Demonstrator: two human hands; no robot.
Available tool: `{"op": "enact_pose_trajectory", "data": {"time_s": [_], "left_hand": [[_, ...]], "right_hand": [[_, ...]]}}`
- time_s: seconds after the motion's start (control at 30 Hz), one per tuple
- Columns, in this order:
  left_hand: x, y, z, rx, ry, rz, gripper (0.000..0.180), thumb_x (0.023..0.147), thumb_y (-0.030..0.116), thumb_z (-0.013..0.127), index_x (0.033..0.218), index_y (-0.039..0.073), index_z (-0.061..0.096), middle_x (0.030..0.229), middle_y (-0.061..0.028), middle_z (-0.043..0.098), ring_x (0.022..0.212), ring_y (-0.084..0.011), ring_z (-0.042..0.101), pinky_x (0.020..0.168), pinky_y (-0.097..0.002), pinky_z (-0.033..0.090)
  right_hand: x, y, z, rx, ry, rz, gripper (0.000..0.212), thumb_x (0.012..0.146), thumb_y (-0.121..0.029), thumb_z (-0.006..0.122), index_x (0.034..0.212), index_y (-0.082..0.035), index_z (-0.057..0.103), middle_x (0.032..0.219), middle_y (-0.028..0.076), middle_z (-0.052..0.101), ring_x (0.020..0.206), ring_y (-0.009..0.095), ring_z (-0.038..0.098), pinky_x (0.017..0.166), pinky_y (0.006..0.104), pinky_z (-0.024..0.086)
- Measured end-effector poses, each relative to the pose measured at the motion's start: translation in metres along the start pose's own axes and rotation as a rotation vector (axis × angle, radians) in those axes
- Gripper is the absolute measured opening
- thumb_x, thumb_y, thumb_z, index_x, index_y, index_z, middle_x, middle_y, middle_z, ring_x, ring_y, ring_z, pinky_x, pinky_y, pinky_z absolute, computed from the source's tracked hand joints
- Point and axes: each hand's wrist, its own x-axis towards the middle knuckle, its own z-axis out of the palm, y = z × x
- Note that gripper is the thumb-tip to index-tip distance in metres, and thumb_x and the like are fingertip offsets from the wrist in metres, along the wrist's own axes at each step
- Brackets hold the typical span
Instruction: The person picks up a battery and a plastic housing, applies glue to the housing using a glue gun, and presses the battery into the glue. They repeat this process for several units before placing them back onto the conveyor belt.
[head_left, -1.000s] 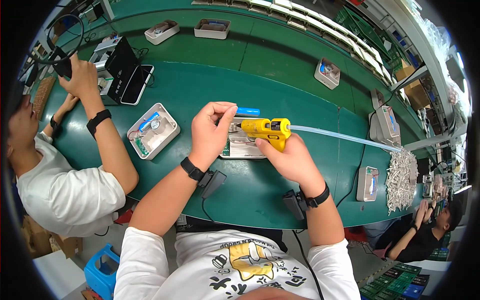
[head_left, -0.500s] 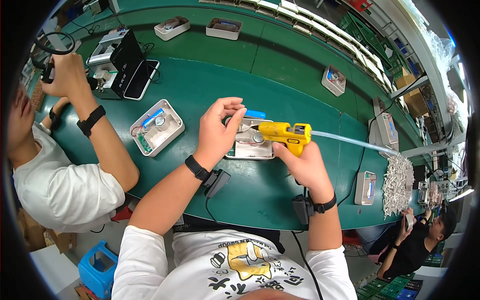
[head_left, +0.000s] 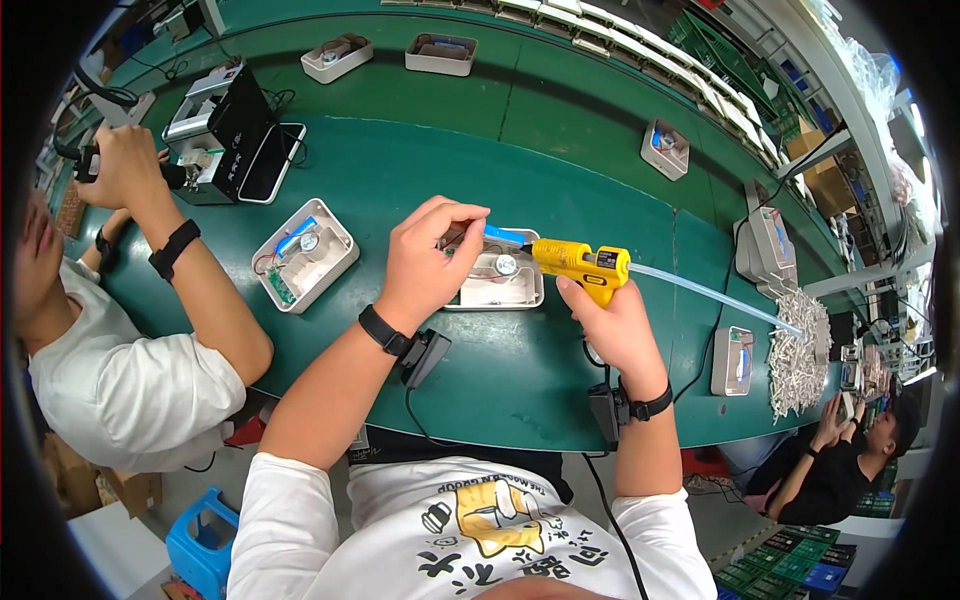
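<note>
My right hand (head_left: 620, 325) is wrapped round a yellow glue gun (head_left: 575, 262) with a long clear glue stick (head_left: 710, 290) coming out of its back. The gun's dark nozzle points left, at the end of a blue cylindrical battery (head_left: 503, 235). Thumb and fingers of my left hand (head_left: 430, 255) pinch that battery by its left end, above a white plastic housing (head_left: 500, 295). Inside the housing sits a small round metal part (head_left: 504, 265). My left hand covers the housing's left side.
To the left lies a similar housing (head_left: 305, 258) with a battery and green board. A co-worker's hand (head_left: 125, 165) holds a tool beside a black machine (head_left: 215, 140). More housings (head_left: 440, 55) stand on the far belt; a pile of small white parts (head_left: 800, 350) is at right.
The glue gun has shifted slightly right, its nozzle moving from inside the housing to the battery's end. My left hand now pinches the battery, tilted a little over the housing.
</note>
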Motion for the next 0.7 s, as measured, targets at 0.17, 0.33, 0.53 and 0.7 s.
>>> {"op": "enact_pose_trajectory", "data": {"time_s": [0.17,0.33,0.53,0.7], "left_hand": [[0.0,0.0,0.0,-0.004,-0.006,0.029,0.012,0.094,-0.004,0.074,0.105,0.001,0.077,0.092,-0.0086,0.072,0.077,-0.0156,0.074,0.066,-0.0272,0.058],[0.0,-0.004,-0.009,0.103,-0.166,-0.019,0.013,0.093,0.001,0.076,0.106,0.003,0.078,0.092,-0.0079,0.072,0.082,-0.0213,0.071,0.071,-0.0324,0.057],[0.008,0.006,-0.008,0.336,-0.133,0.034,0.014,0.091,0.012,0.08,0.104,0.007,0.08,0.095,-0.0071,0.073,0.1,-0.0315,0.066,0.089,-0.0416,0.055],[0.003,-0.012,-0.01,0.343,-0.192,-0.275,0.019,0.093,0.023,0.08,0.105,0.009,0.081,0.099,-0.0066,0.074,0.106,-0.0324,0.066,0.094,-0.0437,0.052]], "right_hand": [[-0.004,0.004,-0.002,-0.005,-0.008,-0.034,0.036,0.101,-0.03,0.076,0.12,0.0,0.074,0.087,0.0,0.071,0.07,0.007,0.06,0.056,0.0254,0.049],[-0.005,-0.001,-0.01,0.042,-0.022,0.058,0.037,0.1,-0.032,0.077,0.12,0.0,0.074,0.087,0.0,0.072,0.063,0.006,0.059,0.053,0.0249,0.049],[0.003,-0.003,-0.012,0.094,-0.034,0.129,0.039,0.099,-0.033,0.077,0.119,0.0,0.074,0.087,0.001,0.073,0.057,0.005,0.056,0.051,0.0241,0.048],[0.013,0.001,-0.009,0.083,-0.065,0.106,0.037,0.099,-0.032,0.078,0.12,-0.001,0.074,0.089,0.002,0.074,0.058,0.005,0.056,0.051,0.0243,0.047]]}}
